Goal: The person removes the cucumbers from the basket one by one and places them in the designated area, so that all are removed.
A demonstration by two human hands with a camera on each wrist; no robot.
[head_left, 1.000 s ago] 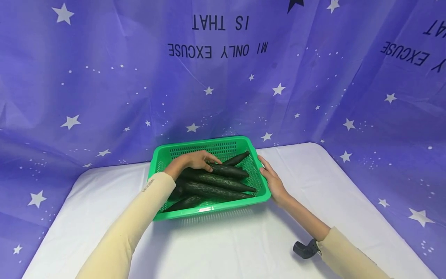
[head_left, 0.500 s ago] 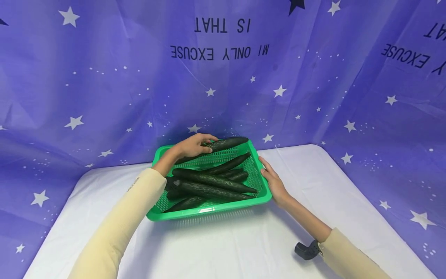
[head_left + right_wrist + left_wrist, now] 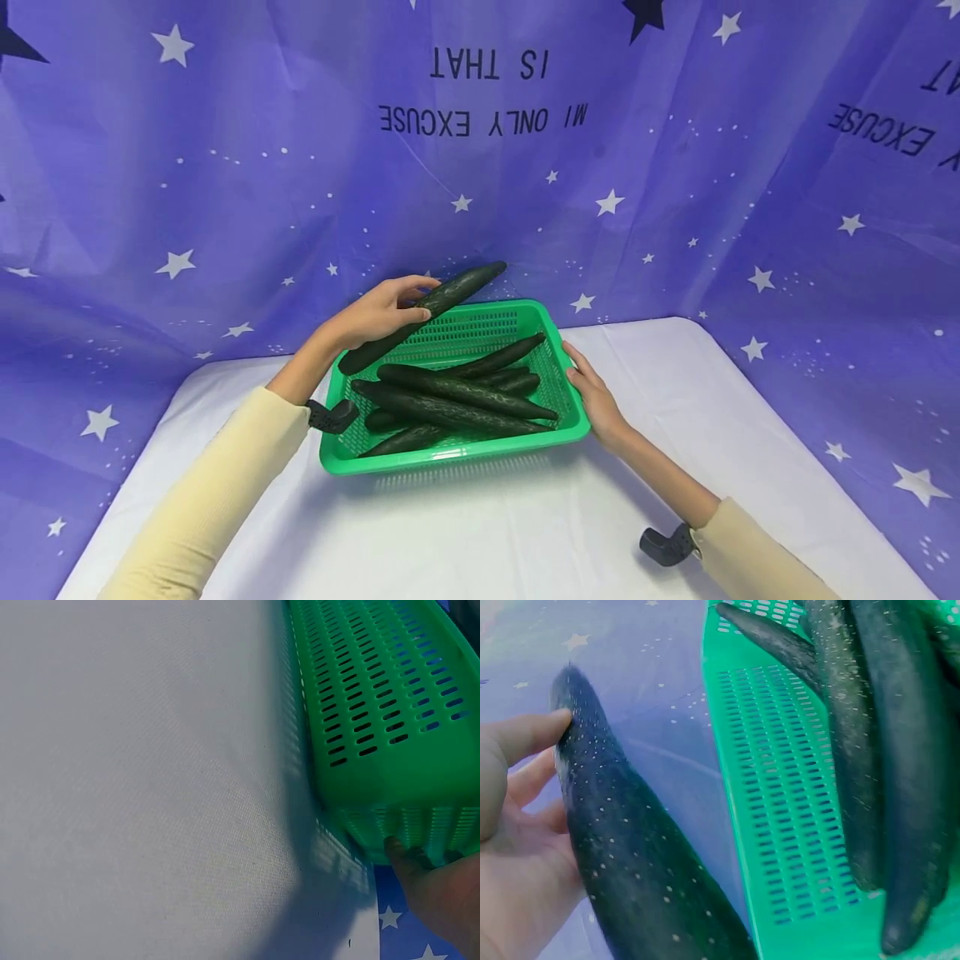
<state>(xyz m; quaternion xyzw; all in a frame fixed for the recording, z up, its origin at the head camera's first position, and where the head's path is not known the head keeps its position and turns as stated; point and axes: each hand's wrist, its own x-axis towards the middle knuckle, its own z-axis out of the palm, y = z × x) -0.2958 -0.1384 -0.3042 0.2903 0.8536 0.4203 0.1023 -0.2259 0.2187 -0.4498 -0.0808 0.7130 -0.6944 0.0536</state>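
Note:
My left hand (image 3: 382, 310) grips a long dark green cucumber (image 3: 450, 293) above the back left part of the green basket (image 3: 450, 454). The thumb lies on the near side of this cucumber and the other fingers go round its far side; it slants up toward the right. Several more cucumbers (image 3: 457, 410) lie crossed over each other inside the basket. At the basket's right end, my right hand (image 3: 597, 402) rests against the outside wall with fingers extended. In the right wrist view the same hand (image 3: 450, 900) touches the perforated end wall, its fingertips partly in shadow.
A white cloth (image 3: 480, 533) covers the table under the basket. Purple star-printed fabric (image 3: 480, 167) hangs close behind the basket and at both sides. Black wrist-worn pieces (image 3: 667, 546) stick out near both sleeves.
My left hand has lifted one cucumber out of the pile and moved it up, back and left, tilting it steeper. My right hand stays at the basket's right end.

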